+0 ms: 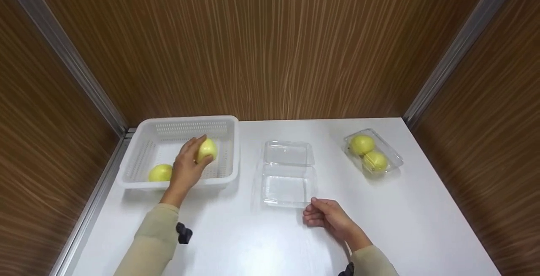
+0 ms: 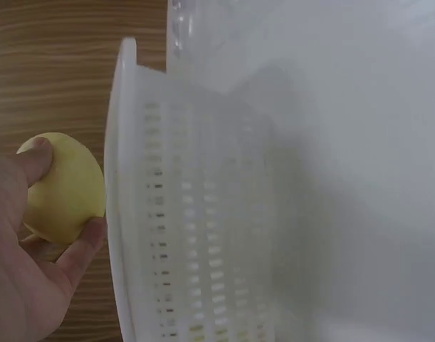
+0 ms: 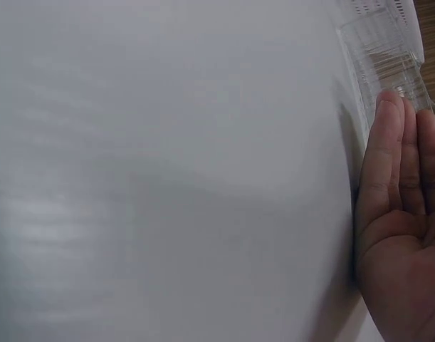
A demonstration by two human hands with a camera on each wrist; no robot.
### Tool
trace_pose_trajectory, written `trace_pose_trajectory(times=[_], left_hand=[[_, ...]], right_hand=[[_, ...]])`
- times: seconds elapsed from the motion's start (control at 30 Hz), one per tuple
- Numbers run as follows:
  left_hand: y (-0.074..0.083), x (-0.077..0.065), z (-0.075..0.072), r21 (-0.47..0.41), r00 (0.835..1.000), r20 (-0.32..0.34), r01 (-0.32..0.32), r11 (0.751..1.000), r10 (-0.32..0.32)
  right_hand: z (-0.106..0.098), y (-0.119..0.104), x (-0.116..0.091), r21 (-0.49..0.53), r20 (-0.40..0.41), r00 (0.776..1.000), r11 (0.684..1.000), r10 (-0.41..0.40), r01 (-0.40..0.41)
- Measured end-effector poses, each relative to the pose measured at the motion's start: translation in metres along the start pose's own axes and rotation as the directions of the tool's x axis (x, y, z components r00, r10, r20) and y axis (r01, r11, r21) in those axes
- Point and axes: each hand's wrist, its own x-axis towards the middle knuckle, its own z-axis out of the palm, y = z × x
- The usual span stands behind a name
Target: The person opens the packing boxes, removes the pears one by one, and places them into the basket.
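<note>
My left hand (image 1: 187,164) grips a round yellow fruit (image 1: 207,150) between thumb and fingers, over the white perforated basket (image 1: 233,179). In the left wrist view the same fruit (image 2: 64,189) shows beside the basket's rim, thumb and fingertips pressed to its skin. Another yellow fruit (image 1: 160,173) lies inside the basket, partly covered by the left wrist. At the near right corner of a clear plastic clamshell box (image 1: 284,189), lid laid back, is my right hand (image 1: 329,217). In the right wrist view its fingers (image 3: 409,164) reach out straight toward the box's edge.
To the right, a second clear clamshell box (image 1: 392,158) stands with two yellow fruits (image 1: 369,153) in it. Wood-grain panels (image 1: 270,48) enclose the white table (image 1: 253,242) at the back and on both sides.
</note>
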Motion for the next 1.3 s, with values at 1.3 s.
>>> trace_pose_trajectory(times=[1.3], left_hand=[[-0.047, 0.000, -0.008, 0.290, 0.877, 0.347, 0.237, 0.927, -0.333]], right_hand=[[-0.004, 0.002, 0.001, -0.020, 0.006, 1.000, 1.000, 0.017, -0.017]])
